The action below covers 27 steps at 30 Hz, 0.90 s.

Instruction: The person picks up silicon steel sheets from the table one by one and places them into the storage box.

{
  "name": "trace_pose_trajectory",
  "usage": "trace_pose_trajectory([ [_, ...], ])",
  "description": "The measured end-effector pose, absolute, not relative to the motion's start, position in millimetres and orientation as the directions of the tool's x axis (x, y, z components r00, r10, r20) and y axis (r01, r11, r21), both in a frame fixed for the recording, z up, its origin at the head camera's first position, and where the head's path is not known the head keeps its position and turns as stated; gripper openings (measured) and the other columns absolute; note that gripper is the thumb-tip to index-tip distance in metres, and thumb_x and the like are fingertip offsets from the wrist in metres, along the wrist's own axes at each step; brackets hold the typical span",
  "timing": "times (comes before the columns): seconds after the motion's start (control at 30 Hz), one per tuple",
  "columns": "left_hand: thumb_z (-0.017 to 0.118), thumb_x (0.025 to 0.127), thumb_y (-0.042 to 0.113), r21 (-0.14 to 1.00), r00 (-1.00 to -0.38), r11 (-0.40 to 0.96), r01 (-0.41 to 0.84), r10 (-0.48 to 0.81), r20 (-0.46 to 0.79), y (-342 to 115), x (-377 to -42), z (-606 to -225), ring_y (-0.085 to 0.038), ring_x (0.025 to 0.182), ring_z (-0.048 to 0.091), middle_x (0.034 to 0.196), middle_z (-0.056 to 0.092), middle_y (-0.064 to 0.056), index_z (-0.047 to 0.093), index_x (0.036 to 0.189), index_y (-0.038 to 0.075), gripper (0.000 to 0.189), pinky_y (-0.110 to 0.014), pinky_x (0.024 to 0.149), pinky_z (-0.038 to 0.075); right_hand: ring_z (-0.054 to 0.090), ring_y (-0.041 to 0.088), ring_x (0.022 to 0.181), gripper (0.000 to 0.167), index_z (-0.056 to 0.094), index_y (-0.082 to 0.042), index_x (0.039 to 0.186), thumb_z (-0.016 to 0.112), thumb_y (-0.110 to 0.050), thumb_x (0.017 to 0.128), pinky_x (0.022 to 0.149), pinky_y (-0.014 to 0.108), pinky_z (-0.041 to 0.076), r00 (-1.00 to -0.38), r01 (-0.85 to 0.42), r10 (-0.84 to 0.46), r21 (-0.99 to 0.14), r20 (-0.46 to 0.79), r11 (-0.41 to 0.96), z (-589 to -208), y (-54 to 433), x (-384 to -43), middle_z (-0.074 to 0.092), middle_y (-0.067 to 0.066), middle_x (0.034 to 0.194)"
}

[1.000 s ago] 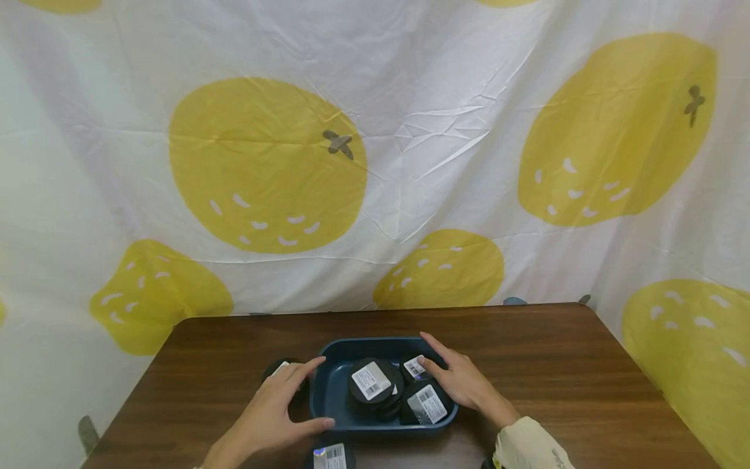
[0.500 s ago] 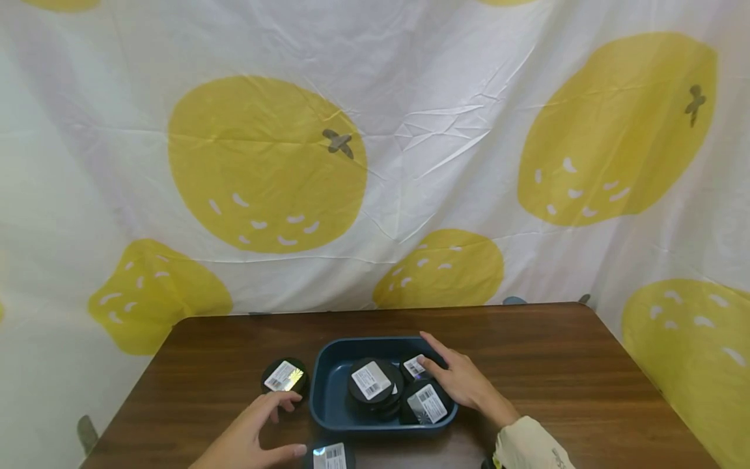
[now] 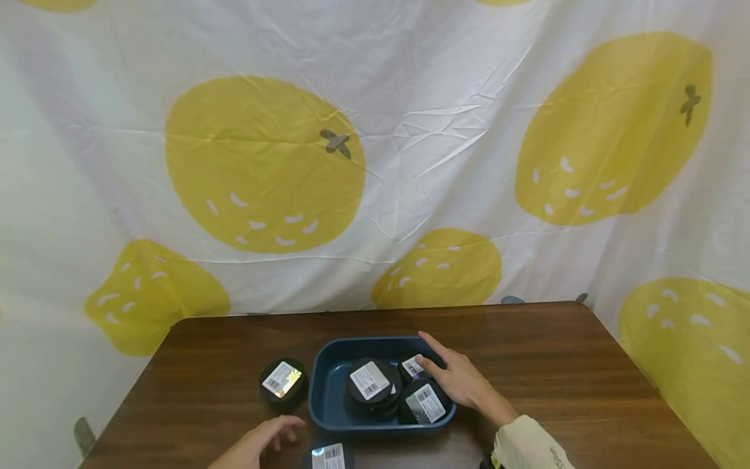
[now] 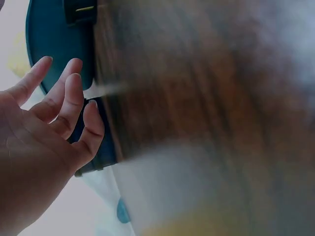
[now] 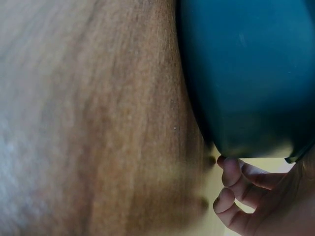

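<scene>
Back comes the left hand (image 3: 265, 441), away from the blue tray (image 3: 333, 385), fingers loosely bent around nothing, one black disc (image 3: 284, 383) just beyond it, a nearer disc (image 3: 329, 457) beside it! Right hand (image 3: 461, 380) grips the tray's right end, thumb inside, fingers outside; tray on the table (image 3: 562, 371), labelled stack (image 3: 369, 381) within. Looks stiff and light, that tray; smooth discs probably slide, so pinch them by their rims

Indoors, room type unclear | hanging fruit-print cloth (image 3: 433, 176) | wood-grain table (image 3: 556, 371)
</scene>
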<state>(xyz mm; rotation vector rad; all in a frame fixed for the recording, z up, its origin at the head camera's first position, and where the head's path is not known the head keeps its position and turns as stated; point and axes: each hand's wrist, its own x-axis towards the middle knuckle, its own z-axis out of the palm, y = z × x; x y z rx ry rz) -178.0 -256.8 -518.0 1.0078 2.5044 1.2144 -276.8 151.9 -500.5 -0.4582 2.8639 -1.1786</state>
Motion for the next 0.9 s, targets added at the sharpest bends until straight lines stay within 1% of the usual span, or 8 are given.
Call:
trace_pose_trajectory([
  [0.17,0.078,0.082,0.021,0.654,-0.651,0.359,0.665,0.708,0.273,-256,-183,-531,0.0,0.088,0.05,0.106,0.061,-0.008,0.046,0.134,0.001,0.065,-0.023,0.066,0.042,0.045,0.04,0.135,0.06,0.039,-0.029,0.153,0.053,-0.051,0.099,0.108,0.059,0.033,-0.959,-0.255,-0.265,-0.696,0.097,0.671,-501,152,-278,0.048,0.011,0.149],
  [0.23,0.077,0.083,0.02,0.646,-0.636,0.347,0.679,0.719,0.282,-255,-184,-533,0.0,0.087,0.05,0.105,0.061,-0.009,0.046,0.134,0.0,0.064,-0.022,0.066,0.042,0.045,0.039,0.136,0.06,0.04,-0.03,0.153,0.053,-0.051,0.099,0.108,0.059,0.032,-0.961,-0.249,-0.261,-0.699,0.092,0.671,-501,152,-278,0.048,0.01,0.15],
  [0.4,0.077,0.083,0.023,0.615,-0.618,0.352,0.706,0.73,0.292,-251,-185,-536,0.001,0.086,0.048,0.104,0.06,-0.008,0.047,0.134,0.002,0.063,-0.02,0.066,0.04,0.046,0.04,0.135,0.06,0.04,-0.028,0.153,0.053,-0.05,0.099,0.108,0.06,0.033,-0.96,-0.253,-0.263,-0.696,0.096,0.672,-501,151,-278,0.049,0.011,0.149],
  [0.47,0.078,0.082,0.025,0.571,-0.599,0.359,0.738,0.738,0.311,-250,-187,-538,0.0,0.085,0.048,0.102,0.059,-0.007,0.048,0.133,0.003,0.063,-0.02,0.066,0.04,0.046,0.04,0.135,0.06,0.04,-0.028,0.153,0.053,-0.05,0.099,0.108,0.06,0.033,-0.96,-0.256,-0.262,-0.694,0.099,0.673,-502,152,-278,0.049,0.011,0.149],
  [0.53,0.077,0.084,0.026,0.571,-0.613,0.387,0.724,0.741,0.275,-249,-187,-538,-0.002,0.089,0.047,0.104,0.058,-0.006,0.048,0.134,0.004,0.061,-0.021,0.067,0.041,0.046,0.039,0.135,0.06,0.04,-0.029,0.153,0.054,-0.05,0.099,0.108,0.059,0.033,-0.961,-0.254,-0.259,-0.695,0.1,0.673,-502,151,-278,0.049,0.01,0.149],
  [0.63,0.075,0.086,0.031,0.561,-0.65,0.458,0.69,0.733,0.201,-247,-186,-539,-0.005,0.095,0.047,0.106,0.057,-0.003,0.05,0.135,0.008,0.059,-0.025,0.07,0.039,0.046,0.038,0.135,0.059,0.04,-0.031,0.153,0.054,-0.049,0.099,0.109,0.058,0.033,-0.962,-0.251,-0.256,-0.695,0.099,0.674,-503,151,-278,0.048,0.009,0.149],
  [0.77,0.074,0.087,0.037,0.65,-0.733,0.55,0.525,0.68,0.017,-245,-186,-539,-0.005,0.098,0.045,0.108,0.053,0.007,0.052,0.138,0.023,0.058,-0.033,0.076,0.036,0.046,0.039,0.134,0.058,0.039,-0.031,0.153,0.054,-0.049,0.099,0.108,0.059,0.033,-0.959,-0.262,-0.263,-0.691,0.107,0.674,-503,151,-278,0.049,0.01,0.149],
  [0.9,0.075,0.086,0.042,0.718,-0.764,0.583,0.381,0.636,-0.11,-245,-190,-546,-0.007,0.097,0.043,0.109,0.05,0.01,0.051,0.139,0.036,0.058,-0.037,0.077,0.035,0.046,0.039,0.135,0.058,0.039,-0.032,0.153,0.053,-0.049,0.099,0.108,0.058,0.033,-0.96,-0.257,-0.261,-0.696,0.102,0.671,-503,151,-278,0.048,0.009,0.15],
])
